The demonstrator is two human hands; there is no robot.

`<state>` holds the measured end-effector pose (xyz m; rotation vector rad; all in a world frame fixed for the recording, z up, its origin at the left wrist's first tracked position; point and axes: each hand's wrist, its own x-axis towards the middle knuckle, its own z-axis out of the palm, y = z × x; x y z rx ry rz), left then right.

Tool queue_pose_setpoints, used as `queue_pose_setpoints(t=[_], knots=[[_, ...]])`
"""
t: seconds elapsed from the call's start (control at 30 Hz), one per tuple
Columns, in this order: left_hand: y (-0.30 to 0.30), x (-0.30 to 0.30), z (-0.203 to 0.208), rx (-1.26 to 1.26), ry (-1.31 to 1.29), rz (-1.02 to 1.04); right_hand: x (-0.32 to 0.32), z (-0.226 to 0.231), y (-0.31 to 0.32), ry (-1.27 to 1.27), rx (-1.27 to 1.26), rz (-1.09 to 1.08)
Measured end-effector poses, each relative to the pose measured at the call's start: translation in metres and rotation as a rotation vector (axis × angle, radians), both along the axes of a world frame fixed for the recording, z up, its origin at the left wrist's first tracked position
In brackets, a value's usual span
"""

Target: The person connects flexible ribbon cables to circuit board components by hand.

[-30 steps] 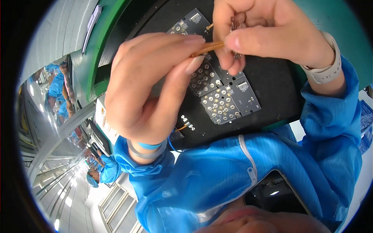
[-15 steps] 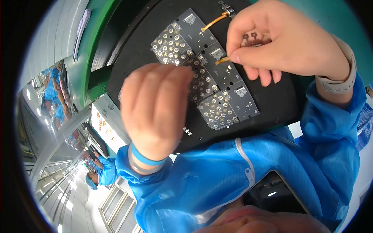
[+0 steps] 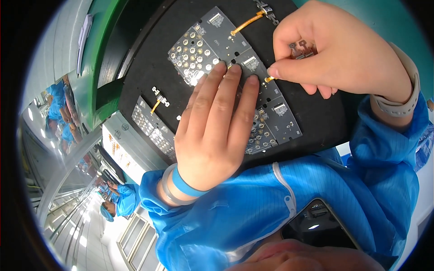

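Note:
Dark circuit boards, joined in a panel (image 3: 217, 34) with round metal contacts and small connectors, lie on a black mat. My left hand (image 3: 210, 122) is laid flat across the middle board, fingers stretched out, covering many of the contacts. My right hand (image 3: 339, 54) pinches a small orange flex cable (image 3: 270, 79) between thumb and forefinger. The cable's near end is at the middle board's right part; whether it is joined there I cannot tell. Small dark metal pieces (image 3: 302, 49) show inside the curled right fingers. Another orange flex cable (image 3: 246, 25) leads from the top board to a metal part (image 3: 266, 9).
To the left lies another board panel (image 3: 144, 115), with a flex cable (image 3: 156, 105) and small metal part (image 3: 160, 96) at its top. Beyond it stands a white box (image 3: 124, 144). A green frame (image 3: 97, 58) borders the black mat (image 3: 149, 67). People in blue work farther left.
My left hand has moved right and flattened onto the middle board, uncovering the left panel. My right hand has shifted slightly right, still pinching the flex cable.

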<state>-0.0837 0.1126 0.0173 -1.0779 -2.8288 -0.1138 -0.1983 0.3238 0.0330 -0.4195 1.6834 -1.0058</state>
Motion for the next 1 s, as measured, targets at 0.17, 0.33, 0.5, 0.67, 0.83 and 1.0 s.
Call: queue_pose_setpoints(t=[0.17, 0.33, 0.5, 0.67, 0.83, 1.0], knots=[[0.000, 0.002, -0.005, -0.026, 0.049, 0.012, 0.008, -0.008, -0.006, 0.112, 0.007, -0.042], [-0.001, 0.002, -0.006, -0.025, 0.053, 0.008, 0.001, -0.001, -0.004, 0.072, 0.017, -0.003], [-0.001, 0.003, -0.007, -0.030, 0.061, 0.010, -0.001, -0.001, -0.003, 0.066, -0.031, 0.006], [0.001, 0.002, -0.006, -0.040, 0.068, 0.015, -0.001, -0.001, -0.003, 0.074, -0.016, 0.006], [0.007, 0.003, -0.006, -0.116, 0.101, 0.042, -0.007, -0.002, -0.002, 0.048, 0.009, 0.068], [0.009, 0.002, -0.002, -0.126, 0.059, 0.046, -0.003, 0.008, 0.010, -0.180, 0.167, -0.159]])
